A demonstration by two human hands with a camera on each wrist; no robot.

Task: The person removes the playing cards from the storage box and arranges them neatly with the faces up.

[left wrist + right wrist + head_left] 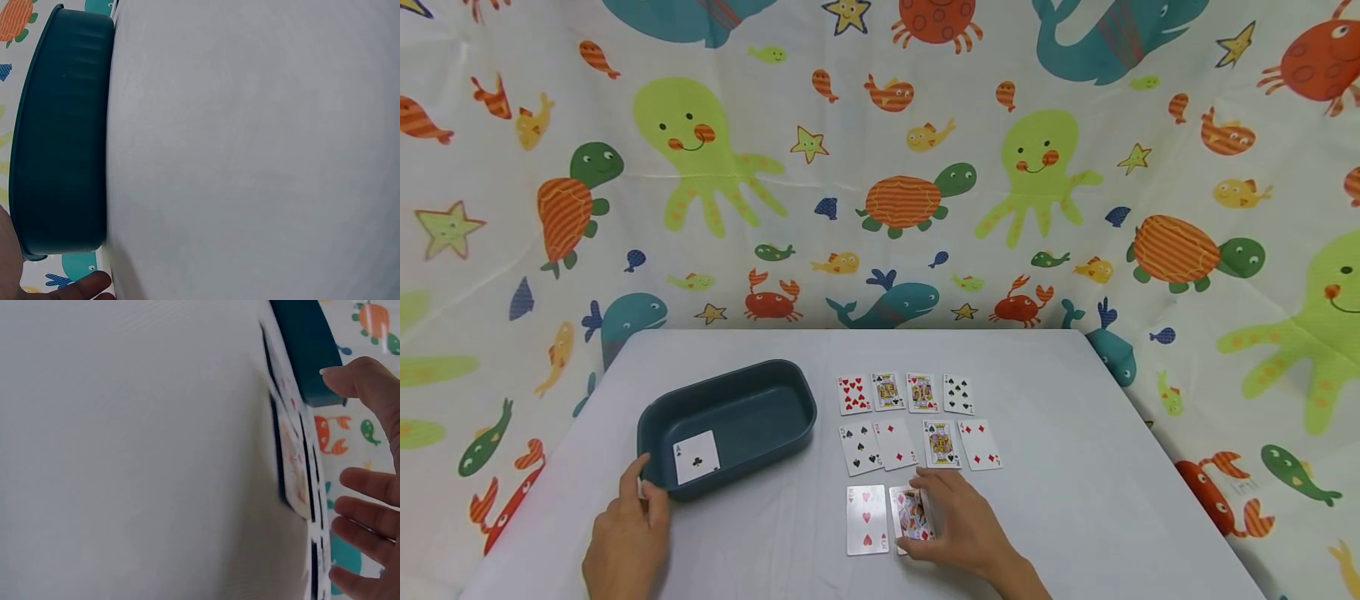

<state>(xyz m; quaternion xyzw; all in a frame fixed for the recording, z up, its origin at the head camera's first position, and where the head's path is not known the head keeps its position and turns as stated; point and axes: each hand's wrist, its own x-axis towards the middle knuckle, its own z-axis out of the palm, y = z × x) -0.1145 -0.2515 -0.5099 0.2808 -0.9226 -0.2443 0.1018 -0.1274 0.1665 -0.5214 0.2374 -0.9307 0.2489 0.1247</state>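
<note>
My right hand (958,521) is spread over a diamonds face card (913,514), with the thumb near its lower edge and fingertips near its top. The right wrist view shows the fingers (369,515) apart and the thumb stretched out. Just left of that card lies a three of hearts (867,520). At the near left corner of a dark teal tray (805,421), my left hand (628,537) rests with index finger and thumb against the outside. An ace of clubs (697,458) lies face up in the tray.
Two rows of face-up cards lie beyond my right hand, among them a king of spades (942,444), a four of diamonds (980,445) and a five of spades (861,448). The white table (1075,500) ends at a sea-animal patterned curtain (880,250).
</note>
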